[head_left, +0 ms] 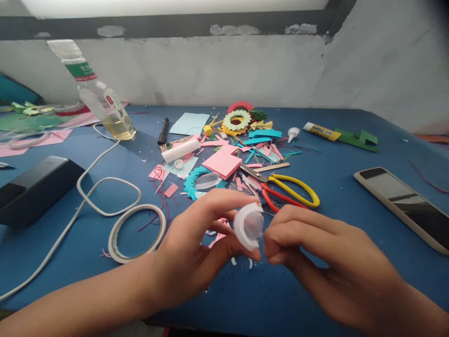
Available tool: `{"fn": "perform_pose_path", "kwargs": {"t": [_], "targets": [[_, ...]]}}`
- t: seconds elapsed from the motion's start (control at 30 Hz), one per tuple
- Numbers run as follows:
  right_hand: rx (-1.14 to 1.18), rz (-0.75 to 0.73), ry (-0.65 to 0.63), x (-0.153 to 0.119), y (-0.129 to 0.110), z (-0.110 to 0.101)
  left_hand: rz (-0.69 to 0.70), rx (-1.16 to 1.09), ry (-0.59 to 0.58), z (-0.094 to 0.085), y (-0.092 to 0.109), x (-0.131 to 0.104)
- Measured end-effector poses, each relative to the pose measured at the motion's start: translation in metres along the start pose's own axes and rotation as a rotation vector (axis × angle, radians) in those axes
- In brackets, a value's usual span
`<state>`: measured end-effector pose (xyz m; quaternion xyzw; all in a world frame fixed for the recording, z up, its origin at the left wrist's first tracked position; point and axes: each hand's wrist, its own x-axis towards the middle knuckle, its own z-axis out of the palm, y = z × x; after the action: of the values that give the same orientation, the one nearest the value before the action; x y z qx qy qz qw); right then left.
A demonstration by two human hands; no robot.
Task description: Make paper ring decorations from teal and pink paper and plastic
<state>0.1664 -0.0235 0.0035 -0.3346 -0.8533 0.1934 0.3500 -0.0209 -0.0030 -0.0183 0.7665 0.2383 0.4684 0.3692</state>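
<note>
My left hand (196,243) grips a small translucent white plastic piece (249,227), rounded like a cut cup or bottle top, between thumb and fingers. Its open, rimmed side is turned to the right. Close beside that side, my right hand (326,257) is closed, thumb pressed to the curled fingers; whatever is in the pinch is hidden. Just beyond my hands lie scissors (294,187) with one red and one yellow handle. Small white curved scraps (234,262) lie on the table below the plastic piece.
The blue table (351,154) holds pink paper squares (222,161), a teal folded-paper ring (191,182), a tape roll (112,238), a white cable (82,182), a bottle (112,112), a black device (42,187), a glue tube (322,132) and a phone (403,206). A wall (196,70) stands behind.
</note>
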Motion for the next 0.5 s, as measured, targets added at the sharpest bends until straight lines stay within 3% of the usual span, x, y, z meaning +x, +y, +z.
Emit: {"fn": "perform_pose_path", "kwargs": {"t": [0.17, 0.33, 0.5], "targets": [[0.082, 0.040, -0.043, 0.0004, -0.0034, -0.0023, 0.049, 0.038, -0.002, -0.0026, -0.0020, -0.0008], [-0.170, -0.060, 0.076, -0.0002, -0.0033, -0.0006, 0.001, 0.048, 0.062, -0.0024, -0.0053, -0.0025], [-0.364, -0.068, 0.196, 0.0050, -0.0056, -0.0018, -0.016, -0.010, 0.029, -0.0005, -0.0030, -0.0011]]}}
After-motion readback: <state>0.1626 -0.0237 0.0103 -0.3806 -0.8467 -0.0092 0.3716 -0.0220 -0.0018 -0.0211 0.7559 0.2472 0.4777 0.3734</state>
